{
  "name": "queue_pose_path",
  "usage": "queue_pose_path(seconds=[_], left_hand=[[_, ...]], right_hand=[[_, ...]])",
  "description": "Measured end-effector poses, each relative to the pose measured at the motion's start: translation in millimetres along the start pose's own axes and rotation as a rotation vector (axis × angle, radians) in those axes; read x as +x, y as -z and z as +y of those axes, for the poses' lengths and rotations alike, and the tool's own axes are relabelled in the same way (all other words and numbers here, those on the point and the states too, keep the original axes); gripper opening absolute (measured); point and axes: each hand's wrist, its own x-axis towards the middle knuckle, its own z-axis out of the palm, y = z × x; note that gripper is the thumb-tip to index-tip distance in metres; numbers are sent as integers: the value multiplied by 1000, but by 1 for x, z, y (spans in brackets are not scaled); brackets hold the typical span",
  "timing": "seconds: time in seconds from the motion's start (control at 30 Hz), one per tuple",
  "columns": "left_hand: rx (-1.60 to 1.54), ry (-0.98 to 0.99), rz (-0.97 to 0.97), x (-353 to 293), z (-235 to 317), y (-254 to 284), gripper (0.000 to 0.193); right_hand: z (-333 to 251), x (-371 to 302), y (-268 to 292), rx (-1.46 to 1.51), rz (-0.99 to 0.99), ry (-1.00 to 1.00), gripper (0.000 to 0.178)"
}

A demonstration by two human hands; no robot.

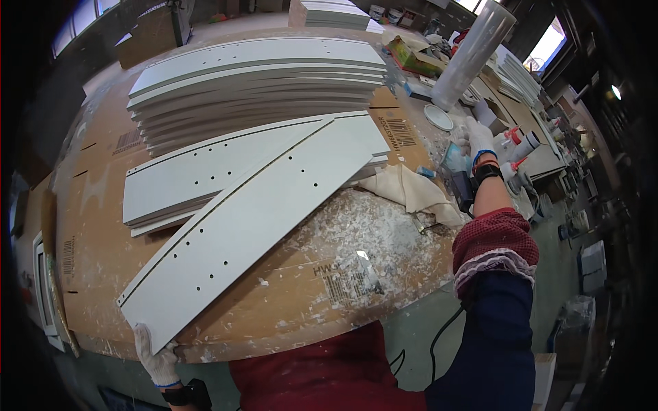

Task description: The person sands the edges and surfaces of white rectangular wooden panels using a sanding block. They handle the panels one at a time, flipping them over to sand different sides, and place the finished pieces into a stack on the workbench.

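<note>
At the far left, a white rectangular frame (41, 294) stands beside the table's edge, with bright windows (79, 24) and an open brown cardboard box (147, 40) farther back. The table is covered in flattened brown cardboard (96, 205), scuffed with pale smears and printed with barcodes in several places.

At the near left edge, the left hand (157, 359), in a white knitted glove, has its fingers grasping the lower corner of a long white flat panel with small dark holes (253, 212). This panel lies diagonally, its upper right end resting over a low stack of similar white panels (171, 161). Behind stands a taller stack of white drilled boards (260, 51).

Right of centre, white flakes and shavings (370, 222) litter the cardboard beside a crumpled cream cloth (404, 188). Beyond are a round white lid (439, 118) and an upright, clear, shiny plastic roll (473, 55).

The right hand (480, 137), also in a white glove, reaches into clutter near white bottles with red nozzles (508, 137); whether its fingers are closed on anything I cannot tell. A smooth grey-green floor (558, 274) extends right, under a bright window (548, 44).
</note>
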Motion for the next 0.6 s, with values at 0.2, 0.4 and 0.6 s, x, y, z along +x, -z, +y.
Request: queue_pose_path(seconds=[0.2, 0.4, 0.6], left_hand=[[-69, 130, -100, -12, 0, -10, 41], [-26, 85, -204, -24, -14, 5, 41], [-66, 85, -204, -48, -9, -29, 53]], right_hand=[[19, -17, 29, -321, -86, 62, 34], [23, -122, 13, -948, -332, 485, 51], [56, -157, 33, -1106, -289, 406, 79]])
